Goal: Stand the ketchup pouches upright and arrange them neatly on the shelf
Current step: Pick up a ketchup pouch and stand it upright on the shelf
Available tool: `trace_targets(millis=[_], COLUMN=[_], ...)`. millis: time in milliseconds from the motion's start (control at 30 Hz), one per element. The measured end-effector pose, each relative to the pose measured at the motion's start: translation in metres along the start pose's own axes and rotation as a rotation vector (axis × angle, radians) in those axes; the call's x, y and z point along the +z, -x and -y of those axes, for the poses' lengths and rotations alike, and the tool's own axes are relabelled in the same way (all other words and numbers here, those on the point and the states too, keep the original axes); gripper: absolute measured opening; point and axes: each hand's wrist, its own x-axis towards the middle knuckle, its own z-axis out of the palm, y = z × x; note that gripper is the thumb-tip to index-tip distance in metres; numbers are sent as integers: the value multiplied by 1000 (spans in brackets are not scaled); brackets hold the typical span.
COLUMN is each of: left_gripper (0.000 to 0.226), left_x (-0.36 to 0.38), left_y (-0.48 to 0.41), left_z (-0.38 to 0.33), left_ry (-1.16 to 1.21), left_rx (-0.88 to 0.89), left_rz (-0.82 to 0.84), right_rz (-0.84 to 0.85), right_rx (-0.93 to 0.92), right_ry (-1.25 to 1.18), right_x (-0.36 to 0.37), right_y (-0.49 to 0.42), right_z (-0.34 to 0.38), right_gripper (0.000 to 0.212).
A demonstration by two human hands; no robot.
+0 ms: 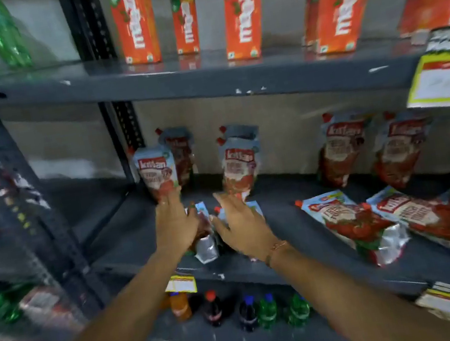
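Forearms: two bare arms reach up from the bottom of the frame toward the middle shelf; a thin bracelet (pixel 277 247) sits on the right wrist.
Left hand (pixel 174 225): centre of the frame, fingers spread apart, palm against the side of a lying pouch (pixel 205 242), not closed on it.
Right hand (pixel 241 223): just right of the left one, fingers spread, laid flat over the same small heap; blur hides whether it grips anything.
Lying pouches: two more ketchup pouches (pixel 352 221) lie flat on their backs at the right of the middle shelf, overlapping.
Standing pouches: upright pouches (pixel 156 172) stand along the back of that shelf, from centre to right edge, some in pairs, one behind another.
Middle shelf (pixel 129 244): dark grey metal, scuffed, with bare space at its left.
Top shelf: orange juice cartons (pixel 134 22) spaced across the upper frame; green bottles (pixel 2 34) at upper left.
Lower shelf: small soda bottles (pixel 213 309) below centre.
Shelf edge: yellow price tag (pixel 448 79) at the right edge.
Back wall (pixel 283 119): plain beige behind the rack.
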Motion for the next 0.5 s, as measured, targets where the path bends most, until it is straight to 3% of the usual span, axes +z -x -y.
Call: trace_targets(millis=[100, 200, 267, 367, 433, 500], left_gripper=[67, 48, 29, 33, 38, 41], left_x=[7, 8, 10, 12, 7, -3], left_y=[-19, -22, -23, -32, -40, -52], left_z=[32, 47, 52, 69, 78, 86], left_ry=[138, 625, 802, 886, 895, 844], left_rx=[-649, -964, -976, -927, -785, -546], left_rz=[252, 450, 511, 501, 332, 142], right_rz=[295, 435, 418, 245, 132, 58], right_rx=[395, 629, 661, 782, 754, 627], right_ry=[-177, -300, -338, -458, -560, -693], right_x=[46, 65, 70, 81, 87, 92], right_y=[-29, -48, -61, -77, -86, -94], right_z=[0, 3, -3, -8, -5, 1], right_gripper=[39, 36, 32, 12, 5, 18])
